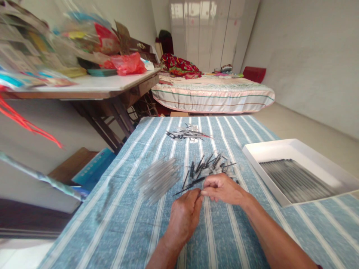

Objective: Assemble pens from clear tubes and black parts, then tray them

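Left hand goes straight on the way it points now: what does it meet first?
Likely the right hand, directly ahead of the left hand; touching or just apart, I can't tell. Past it, roughly in line, lies the loose pile of dark and clear pieces, depth unclear.

The white box (276, 150) is cropped at right.

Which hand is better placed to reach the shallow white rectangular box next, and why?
Probably the right hand: the shallow white rectangular box stands to its right, while the left hand is farther away, nearer the pale grey slender sticks.
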The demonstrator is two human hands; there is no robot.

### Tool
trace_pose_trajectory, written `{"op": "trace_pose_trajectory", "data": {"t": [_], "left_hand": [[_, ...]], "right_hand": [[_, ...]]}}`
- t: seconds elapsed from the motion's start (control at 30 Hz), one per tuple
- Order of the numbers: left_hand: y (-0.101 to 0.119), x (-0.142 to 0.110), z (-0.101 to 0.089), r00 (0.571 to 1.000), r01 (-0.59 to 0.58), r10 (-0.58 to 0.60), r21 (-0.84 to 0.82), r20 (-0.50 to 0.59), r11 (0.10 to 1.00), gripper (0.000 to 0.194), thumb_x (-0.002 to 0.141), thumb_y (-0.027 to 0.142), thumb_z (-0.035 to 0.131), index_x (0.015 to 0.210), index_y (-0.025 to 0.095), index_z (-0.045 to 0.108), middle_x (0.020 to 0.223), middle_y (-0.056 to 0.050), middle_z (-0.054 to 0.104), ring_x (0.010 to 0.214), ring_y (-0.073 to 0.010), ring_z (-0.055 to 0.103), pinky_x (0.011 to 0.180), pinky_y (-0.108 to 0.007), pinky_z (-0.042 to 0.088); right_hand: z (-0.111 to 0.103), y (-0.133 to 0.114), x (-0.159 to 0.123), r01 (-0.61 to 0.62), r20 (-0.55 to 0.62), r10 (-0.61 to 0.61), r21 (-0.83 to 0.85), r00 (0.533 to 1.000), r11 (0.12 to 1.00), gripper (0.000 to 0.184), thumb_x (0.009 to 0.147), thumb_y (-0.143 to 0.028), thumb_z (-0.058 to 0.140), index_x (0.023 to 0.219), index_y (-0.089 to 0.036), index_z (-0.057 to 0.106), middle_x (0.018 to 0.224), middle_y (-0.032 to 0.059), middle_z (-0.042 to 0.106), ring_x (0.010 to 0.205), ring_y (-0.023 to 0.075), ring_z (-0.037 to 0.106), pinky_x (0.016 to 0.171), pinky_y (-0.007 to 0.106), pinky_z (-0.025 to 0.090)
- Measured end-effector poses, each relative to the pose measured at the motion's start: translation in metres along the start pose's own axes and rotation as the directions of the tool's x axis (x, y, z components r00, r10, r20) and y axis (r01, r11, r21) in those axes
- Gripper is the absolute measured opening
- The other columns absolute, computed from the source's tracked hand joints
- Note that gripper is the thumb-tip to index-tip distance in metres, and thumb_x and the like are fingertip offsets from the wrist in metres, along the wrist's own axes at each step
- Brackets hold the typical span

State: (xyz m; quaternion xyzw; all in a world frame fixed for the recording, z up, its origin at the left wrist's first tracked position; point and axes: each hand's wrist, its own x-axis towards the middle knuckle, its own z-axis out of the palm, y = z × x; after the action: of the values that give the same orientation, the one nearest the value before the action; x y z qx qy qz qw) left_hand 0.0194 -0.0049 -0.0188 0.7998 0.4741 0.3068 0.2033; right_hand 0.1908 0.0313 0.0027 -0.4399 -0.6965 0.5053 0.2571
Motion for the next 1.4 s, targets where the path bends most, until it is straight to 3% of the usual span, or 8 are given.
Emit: {"op": "trace_pose_trajectory", "data": {"t": [0.07, 0.27, 0.43, 0.6, 0.83, 1.4], "left_hand": [[0.000, 0.000, 0.000, 1.000, 0.010, -0.010, 0.011, 0.006, 1.000, 0.017, 0.087, 0.023, 0.040, 0.085, 0.018, 0.056, 0.073, -0.003, 0.063, 0.069, -0.0151, 0.060, 0.062, -0.024, 0.044], [0.001, 0.001, -0.001, 1.000, -0.017, 0.017, 0.019, -0.021, 1.000, 0.017, 0.086, 0.022, 0.042, 0.084, 0.018, 0.058, 0.074, -0.003, 0.063, 0.069, -0.0147, 0.060, 0.061, -0.023, 0.044], [0.003, 0.000, -0.001, 0.999, -0.031, 0.031, 0.005, -0.015, 1.000, 0.017, 0.086, 0.022, 0.042, 0.091, 0.020, 0.059, 0.076, -0.003, 0.063, 0.070, -0.0148, 0.060, 0.065, -0.024, 0.046], [0.006, 0.001, -0.001, 0.997, 0.006, -0.009, -0.039, -0.078, 0.999, 0.023, 0.085, 0.023, 0.044, 0.104, 0.017, 0.056, 0.083, -0.007, 0.062, 0.076, -0.0178, 0.059, 0.067, -0.029, 0.047], [0.009, 0.004, -0.006, 0.998, -0.010, 0.002, -0.130, -0.063, 0.991, 0.022, 0.086, 0.017, 0.040, 0.081, 0.017, 0.061, 0.079, -0.005, 0.057, 0.073, -0.0148, 0.056, 0.068, -0.026, 0.047], [0.005, 0.003, -0.004, 0.982, -0.046, 0.045, 0.002, -0.182, 0.999, 0.012, 0.080, 0.016, 0.049, 0.075, 0.018, 0.059, 0.079, -0.004, 0.060, 0.075, -0.0148, 0.059, 0.069, -0.025, 0.047]], "right_hand": [[-0.001, 0.000, -0.001, -0.011, 0.008, 0.010, 0.036, 1.000, 0.999, 0.021, 0.077, -0.033, 0.058, 0.065, -0.017, 0.053, 0.049, -0.0045, 0.050, 0.043, 0.0080, 0.048, 0.042, 0.018, 0.038], [-0.002, 0.000, -0.001, 0.004, 0.030, -0.005, 0.032, 1.000, 0.999, 0.024, 0.080, -0.034, 0.054, 0.065, -0.016, 0.054, 0.049, -0.0041, 0.050, 0.043, 0.0078, 0.048, 0.043, 0.018, 0.039], [-0.001, 0.003, 0.000, 0.013, 0.042, -0.017, 0.074, 0.999, 0.997, 0.028, 0.081, -0.039, 0.052, 0.065, -0.016, 0.052, 0.050, -0.0038, 0.052, 0.043, 0.0080, 0.049, 0.044, 0.018, 0.040], [-0.002, 0.007, 0.001, 0.002, 0.018, -0.004, 0.100, 1.000, 0.995, 0.029, 0.081, -0.040, 0.053, 0.065, -0.016, 0.052, 0.050, -0.0033, 0.054, 0.043, 0.0085, 0.051, 0.043, 0.018, 0.040], [-0.002, 0.005, 0.001, -0.011, -0.016, 0.013, 0.081, 1.000, 0.997, 0.027, 0.081, -0.038, 0.053, 0.064, -0.016, 0.052, 0.048, -0.0040, 0.054, 0.041, 0.0079, 0.051, 0.042, 0.018, 0.039], [0.003, 0.010, 0.004, -0.064, 0.006, 0.064, 0.089, 0.998, 0.994, 0.028, 0.081, -0.037, 0.052, 0.061, -0.018, 0.049, 0.044, -0.0049, 0.052, 0.037, 0.0079, 0.048, 0.039, 0.018, 0.038]]}}
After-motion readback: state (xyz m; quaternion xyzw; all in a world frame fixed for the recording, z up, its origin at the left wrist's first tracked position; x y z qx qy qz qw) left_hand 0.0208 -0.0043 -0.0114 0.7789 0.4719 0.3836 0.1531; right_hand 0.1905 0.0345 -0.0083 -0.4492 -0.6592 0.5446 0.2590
